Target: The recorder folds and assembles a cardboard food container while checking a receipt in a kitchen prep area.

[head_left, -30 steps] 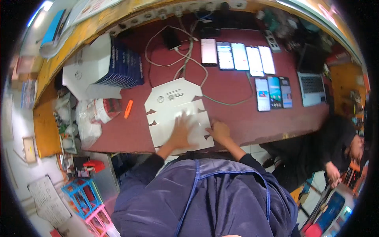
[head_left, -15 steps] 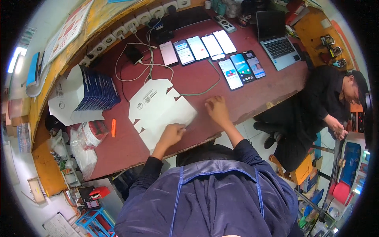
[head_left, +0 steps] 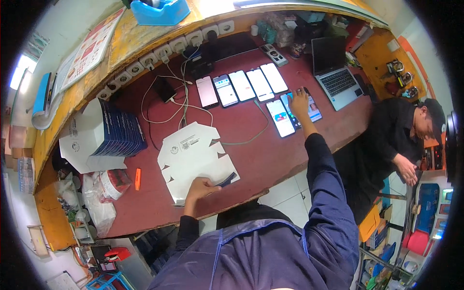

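The left hand, fingers curled, touched the near part of a white cardboard sheet; whether it pinched the sheet, I could not tell. The right hand reached over the nearer three phones, fingers slightly apart, its grip unclear. The sheet lay mostly flat on the counter, only a dark strip turned up, the rest not yet folded. Five phones lay beyond; folded cardboard stood stacked leftward.
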{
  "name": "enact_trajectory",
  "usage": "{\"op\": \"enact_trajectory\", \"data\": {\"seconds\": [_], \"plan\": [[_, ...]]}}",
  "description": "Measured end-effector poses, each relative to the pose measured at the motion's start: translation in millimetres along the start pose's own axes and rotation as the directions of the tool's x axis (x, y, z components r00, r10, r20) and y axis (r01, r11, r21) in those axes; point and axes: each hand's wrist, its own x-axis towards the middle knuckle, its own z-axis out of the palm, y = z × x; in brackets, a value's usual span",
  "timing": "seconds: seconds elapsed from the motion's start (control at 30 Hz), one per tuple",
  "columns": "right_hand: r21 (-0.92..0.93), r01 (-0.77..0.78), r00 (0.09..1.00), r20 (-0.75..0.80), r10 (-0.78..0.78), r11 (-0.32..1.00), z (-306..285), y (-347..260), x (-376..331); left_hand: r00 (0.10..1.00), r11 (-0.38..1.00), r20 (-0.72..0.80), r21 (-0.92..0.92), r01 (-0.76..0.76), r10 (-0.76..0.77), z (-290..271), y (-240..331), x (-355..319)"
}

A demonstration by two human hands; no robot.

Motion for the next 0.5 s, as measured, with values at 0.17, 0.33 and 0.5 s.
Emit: {"op": "enact_trajectory", "data": {"seconds": [0.17,0.33,0.5], "plan": [[-0.025,0.005,0.972,0.233,0.001,1.0,23,0,28,0.999,0.999,0.047,0.028,-0.02,0.019,-6,-1,10],[-0.036,-0.062,0.949,0.307,0.07,0.997,22,5,51,0.959,0.972,0.268,-0.231,-0.031,0.094,-10,4,17],[-0.005,-0.026,0.867,0.498,0.025,1.0,9,18,60,0.939,0.985,0.319,-0.149,-0.088,0.132,-17,8,25]]}}
